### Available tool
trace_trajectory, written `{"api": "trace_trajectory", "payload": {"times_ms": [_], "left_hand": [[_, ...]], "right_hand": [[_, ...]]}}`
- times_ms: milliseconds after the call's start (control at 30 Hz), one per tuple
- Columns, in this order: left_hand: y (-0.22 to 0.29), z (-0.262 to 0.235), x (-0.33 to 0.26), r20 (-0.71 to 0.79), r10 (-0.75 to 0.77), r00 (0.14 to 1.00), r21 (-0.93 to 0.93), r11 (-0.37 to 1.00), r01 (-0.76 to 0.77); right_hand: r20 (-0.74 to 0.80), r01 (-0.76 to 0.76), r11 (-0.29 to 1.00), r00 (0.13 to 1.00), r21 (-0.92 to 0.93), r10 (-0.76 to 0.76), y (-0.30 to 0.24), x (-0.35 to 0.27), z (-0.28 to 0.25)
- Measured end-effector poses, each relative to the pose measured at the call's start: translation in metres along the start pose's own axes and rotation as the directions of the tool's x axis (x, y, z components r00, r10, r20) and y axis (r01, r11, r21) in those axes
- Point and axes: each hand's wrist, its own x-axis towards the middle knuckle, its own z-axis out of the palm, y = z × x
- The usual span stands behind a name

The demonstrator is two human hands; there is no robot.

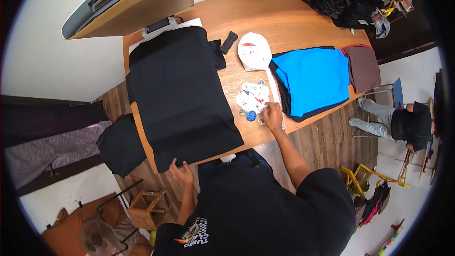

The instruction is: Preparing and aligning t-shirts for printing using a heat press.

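A large black cloth [182, 99], perhaps a garment, lies spread over a flat bed on the left of the wooden table. My left hand [181, 172] is at its near edge, fingers apart, fingertips touching the hem. My right hand [273, 116] reaches over the table to a small pile of white printed cut-outs [252, 96]. Its fingers are bent together at the pile's right edge; what they pinch is hidden. Round blue printed pieces [250, 115] lie just left of those fingers. Behind the pile stands a white round-topped object [254, 50] with loose printed bits on top.
A raised heat-press-like plate [142, 7] overhangs the far left. Folded blue cloth [313, 80] lies on black cloth at right, beside brown cloth [364, 68]. A rolled black strip [229, 42] and black bags [346, 2] lie farther back. Another person [410, 125] is at far right.
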Motion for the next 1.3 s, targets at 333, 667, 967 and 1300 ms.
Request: {"api": "trace_trajectory", "payload": {"times_ms": [333, 667, 967, 1300], "left_hand": [[0.038, -0.026, -0.06, 0.731, -0.153, 0.665, -0.15, 0.915, 0.375], [0.017, -0.026, -0.045, 0.819, -0.15, 0.554, -0.06, 0.937, 0.343], [0.054, -0.024, -0.031, 0.623, -0.112, 0.774, -0.141, 0.957, 0.252], [0.065, -0.024, -0.016, 0.628, -0.115, 0.769, -0.172, 0.944, 0.282]], "right_hand": [[0.116, 0.038, 0.986, 0.993, -0.16, -0.019, -0.002, 0.036, 0.009], [0.031, 0.109, 0.985, 0.994, -0.133, -0.106, -0.008, 0.053, -0.003], [0.171, 0.268, 0.954, 0.955, -0.138, -0.244, -0.029, 0.044, 0.004], [0.161, 0.24, 0.964, 0.962, -0.116, -0.221, -0.044, 0.06, 0.009]]}}
